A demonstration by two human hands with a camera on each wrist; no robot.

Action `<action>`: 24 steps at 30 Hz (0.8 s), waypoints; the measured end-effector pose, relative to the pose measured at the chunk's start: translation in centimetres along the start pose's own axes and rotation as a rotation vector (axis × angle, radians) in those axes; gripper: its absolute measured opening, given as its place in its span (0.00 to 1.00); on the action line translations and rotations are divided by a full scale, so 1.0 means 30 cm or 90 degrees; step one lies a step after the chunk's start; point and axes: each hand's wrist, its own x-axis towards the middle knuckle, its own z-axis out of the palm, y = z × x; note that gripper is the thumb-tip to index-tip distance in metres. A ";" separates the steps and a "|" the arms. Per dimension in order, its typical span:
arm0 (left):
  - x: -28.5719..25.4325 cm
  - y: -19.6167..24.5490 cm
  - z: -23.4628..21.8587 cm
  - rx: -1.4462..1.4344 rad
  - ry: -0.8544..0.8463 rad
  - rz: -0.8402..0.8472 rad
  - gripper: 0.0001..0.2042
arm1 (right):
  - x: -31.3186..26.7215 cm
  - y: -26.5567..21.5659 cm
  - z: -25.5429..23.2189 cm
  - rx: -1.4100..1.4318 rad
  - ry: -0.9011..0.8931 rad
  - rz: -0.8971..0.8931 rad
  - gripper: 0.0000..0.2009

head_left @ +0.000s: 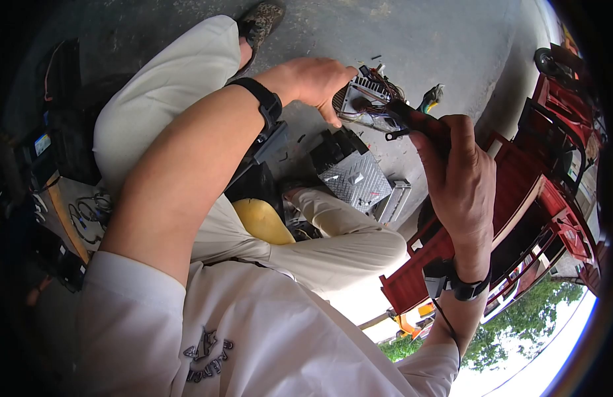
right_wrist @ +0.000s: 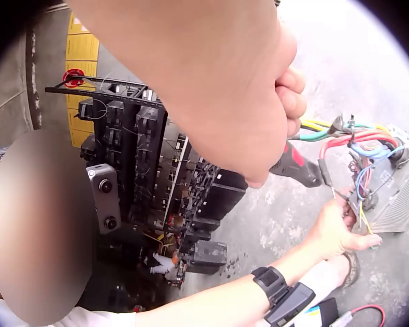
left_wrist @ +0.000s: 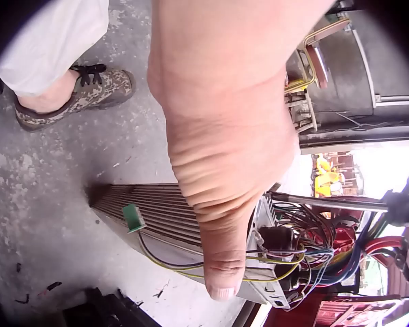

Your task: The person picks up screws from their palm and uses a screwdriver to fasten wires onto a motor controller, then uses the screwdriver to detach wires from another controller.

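A silvery finned metal unit [head_left: 357,100] with a bundle of coloured wires is gripped at one side by my left hand [head_left: 313,85]. In the left wrist view, the thumb of that hand [left_wrist: 225,153] lies across the unit's fins [left_wrist: 157,211]; its other fingers are hidden. My right hand [head_left: 462,175] is curled round a black and red power driver [head_left: 419,124]. Its thin shaft [left_wrist: 327,201] reaches to the wired end of the unit. The right wrist view shows the driver's body [right_wrist: 298,165] beyond my right hand [right_wrist: 225,95].
A patterned metal box [head_left: 356,178], a slotted metal frame [head_left: 394,200] and small scraps lie on the grey floor [head_left: 412,40]. A yellow rounded object [head_left: 263,221] is between the legs. Red metal structures [head_left: 518,192] stand at the right. Racks of black parts [right_wrist: 146,129] fill the background.
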 end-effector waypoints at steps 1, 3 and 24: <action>0.001 0.002 -0.007 -0.001 0.001 0.000 0.45 | 0.003 -0.002 -0.003 -0.001 0.000 0.000 0.20; 0.003 -0.002 -0.009 -0.035 -0.007 -0.015 0.47 | 0.016 -0.008 -0.007 0.013 0.060 -0.011 0.19; -0.019 -0.028 0.043 -0.091 0.066 -0.029 0.43 | 0.021 0.012 -0.015 -0.072 0.047 -0.125 0.17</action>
